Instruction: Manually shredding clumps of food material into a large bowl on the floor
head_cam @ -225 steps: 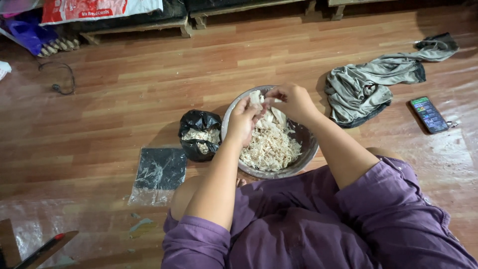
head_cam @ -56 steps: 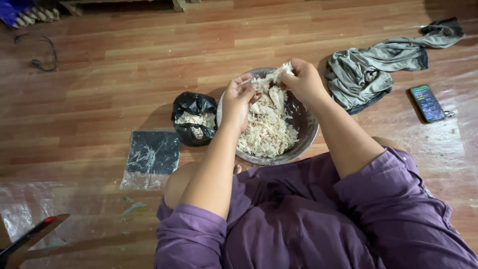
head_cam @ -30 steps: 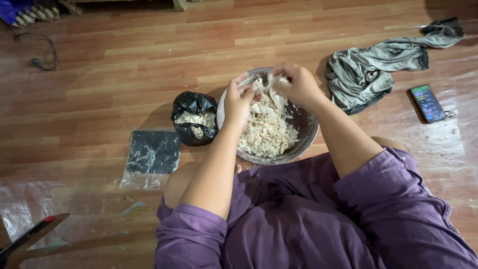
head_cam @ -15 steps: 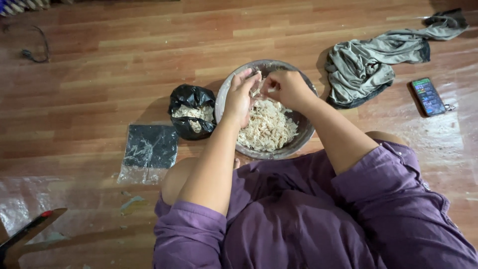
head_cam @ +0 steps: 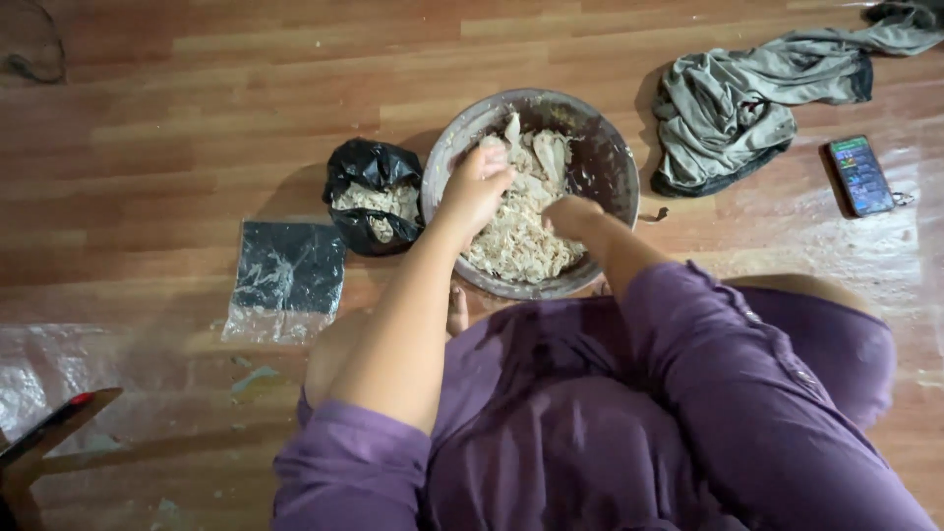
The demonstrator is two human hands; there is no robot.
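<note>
While you sit on the reddish wooden plank floor [head_cam: 177, 108], both your hands are down in the round dented metal bowl [head_cam: 610, 167] just in front of your knees. Your left hand [head_cam: 477, 187] has its fingers curled shut around a clump of the pale shredded meat [head_cam: 516, 246] heaped in the bowl. Your right hand [head_cam: 570, 214] presses into the same heap, its fingers buried, so I cannot tell whether they grip anything. Just left of the bowl sits a small black plastic bag [head_cam: 374, 172] holding more pale shreds. A flat clear plastic pouch [head_cam: 285, 280] lies near it. Well apart on the right lie a crumpled grey cloth [head_cam: 728, 113] and a dark smartphone [head_cam: 861, 175].
</note>
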